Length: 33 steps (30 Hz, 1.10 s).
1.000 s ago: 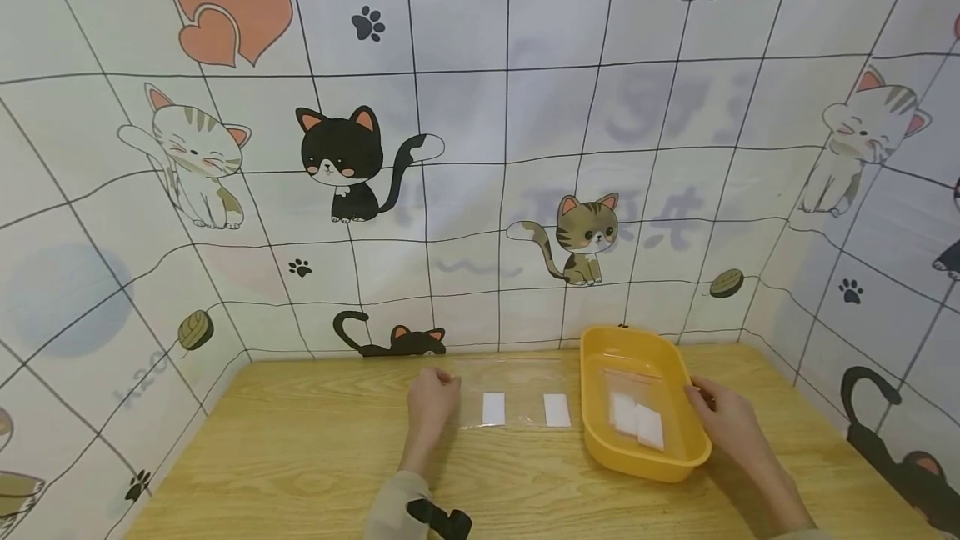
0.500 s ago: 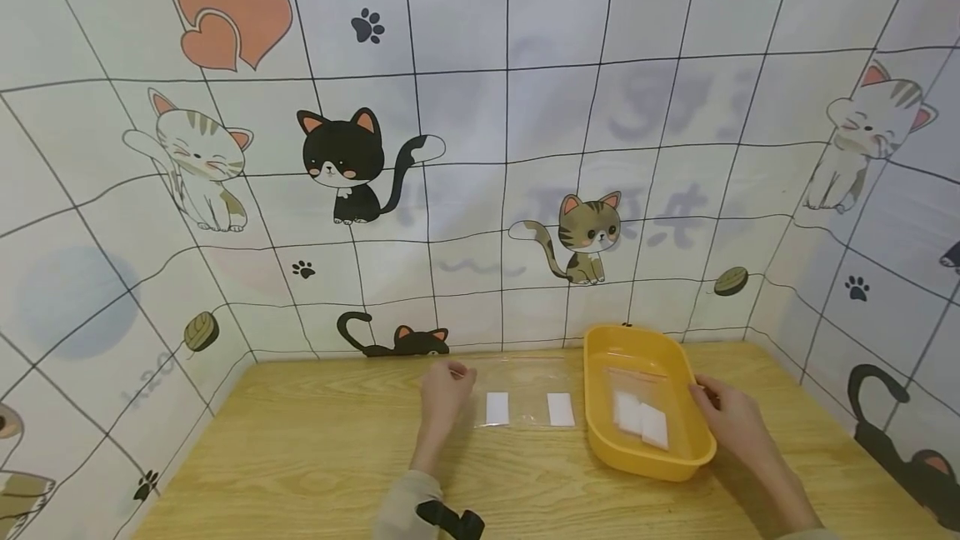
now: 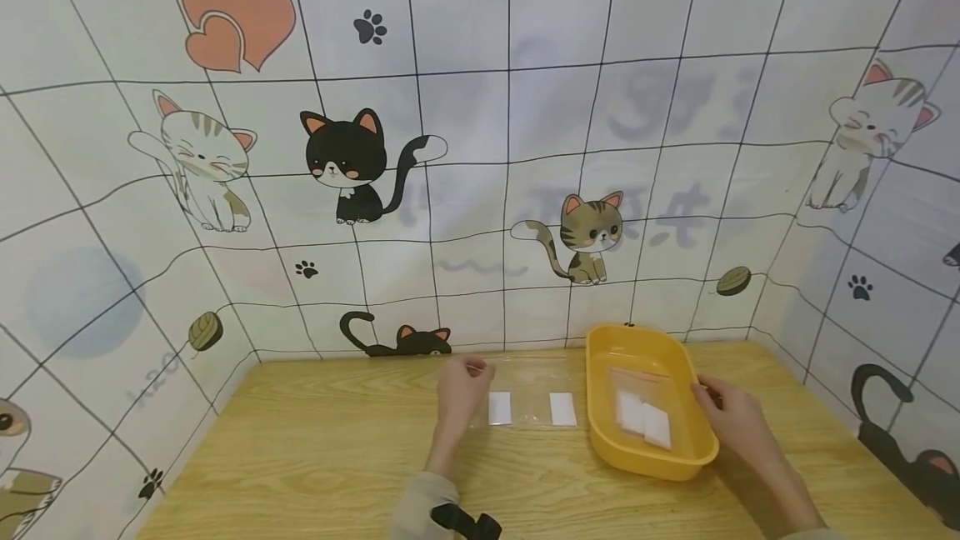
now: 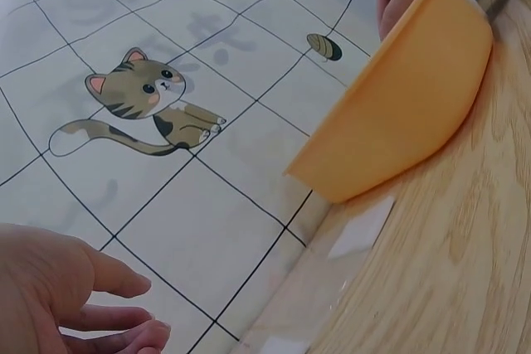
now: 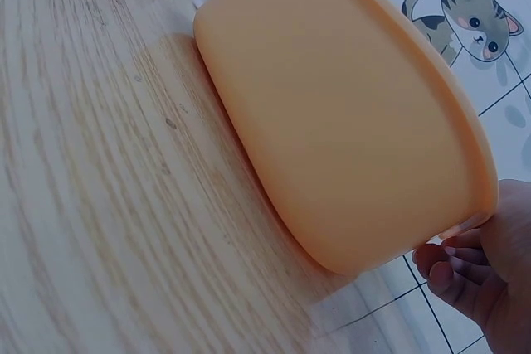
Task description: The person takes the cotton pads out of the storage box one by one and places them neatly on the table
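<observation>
My left hand point(image 3: 462, 394) is over the left end of some flat clear plastic bags on the table. In the left wrist view its fingers point(image 4: 116, 275) are loosely bent, with a gap at the thumb and nothing seen between them. White rectangles mark the bags, one on the left point(image 3: 499, 408) and one on the right point(image 3: 562, 409). My right hand point(image 3: 731, 411) grips the right rim of a yellow plastic basin point(image 3: 652, 465), thumb at the rim, fingers beneath its outside. Inside the basin lies a clear bag point(image 3: 637, 382) with a reddish top strip and white rectangles point(image 3: 657, 426).
The wood-grain table point(image 3: 330, 440) ends at a cloth backdrop point(image 3: 465, 190) printed with cats and grid lines, which also rises at both sides. The basin stands close to the back edge, right beside the clear bags.
My left hand has moved a little to the right, further over the left end of the clear bags. The right hand keeps its grip on the basin, which stays in place.
</observation>
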Each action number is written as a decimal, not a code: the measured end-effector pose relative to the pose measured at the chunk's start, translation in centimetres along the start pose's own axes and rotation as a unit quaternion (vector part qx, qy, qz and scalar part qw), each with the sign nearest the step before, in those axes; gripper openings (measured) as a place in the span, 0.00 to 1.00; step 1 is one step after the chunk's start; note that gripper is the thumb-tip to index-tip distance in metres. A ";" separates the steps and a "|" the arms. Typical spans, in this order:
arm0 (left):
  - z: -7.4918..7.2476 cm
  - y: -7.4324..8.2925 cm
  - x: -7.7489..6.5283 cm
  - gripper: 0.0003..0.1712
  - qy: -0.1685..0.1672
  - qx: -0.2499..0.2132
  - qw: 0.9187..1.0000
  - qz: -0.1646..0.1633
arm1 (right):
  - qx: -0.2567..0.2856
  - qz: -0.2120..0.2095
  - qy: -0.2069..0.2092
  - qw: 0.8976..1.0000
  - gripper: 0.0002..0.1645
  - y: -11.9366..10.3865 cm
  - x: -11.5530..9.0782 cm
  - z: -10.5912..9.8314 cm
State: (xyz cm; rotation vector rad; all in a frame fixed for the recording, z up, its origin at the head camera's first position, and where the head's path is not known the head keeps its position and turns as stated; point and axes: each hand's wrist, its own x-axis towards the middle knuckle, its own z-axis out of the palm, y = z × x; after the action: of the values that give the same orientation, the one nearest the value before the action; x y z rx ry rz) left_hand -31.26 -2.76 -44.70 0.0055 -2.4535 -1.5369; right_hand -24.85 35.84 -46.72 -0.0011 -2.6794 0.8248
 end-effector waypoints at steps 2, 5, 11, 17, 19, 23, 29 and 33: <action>0.1 0.5 -0.2 0.08 -0.002 -0.005 1.000 0.001 | 0.001 0.005 -0.004 1.000 0.25 0.0 0.0 0.0; 0.3 1.1 -0.5 0.08 -0.002 -0.017 1.000 0.010 | 0.001 0.012 -0.008 1.000 0.26 0.0 0.0 0.1; 0.9 1.9 -0.9 0.09 -0.012 -0.049 0.998 0.036 | 0.008 0.012 -0.010 1.000 0.26 0.0 0.0 0.1; 1.7 2.5 -1.1 0.10 -0.043 -0.073 0.996 0.036 | 0.009 0.014 -0.011 1.000 0.26 -0.2 -0.1 0.1; 1.9 2.6 -1.2 0.10 -0.058 -0.082 0.994 0.035 | 0.009 0.015 -0.012 1.000 0.27 -0.2 -0.1 0.1; 2.4 2.9 -1.3 0.10 -0.090 -0.109 0.989 0.037 | 0.011 0.017 -0.015 1.000 0.27 -0.2 -0.1 0.0; 3.3 3.4 -1.6 0.10 -0.106 -0.129 0.984 0.063 | 0.006 0.015 -0.013 1.000 0.27 0.1 -0.1 0.0; 4.1 3.8 -1.9 0.09 -0.110 -0.141 0.981 0.081 | 0.005 0.014 -0.014 1.000 0.27 0.1 -0.1 0.0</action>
State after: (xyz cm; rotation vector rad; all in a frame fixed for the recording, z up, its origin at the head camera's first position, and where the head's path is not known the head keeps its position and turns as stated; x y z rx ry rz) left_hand -29.78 2.84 -43.47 -0.4258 -2.2979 -1.8796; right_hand -24.80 35.91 -46.84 -0.0256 -2.7069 0.8525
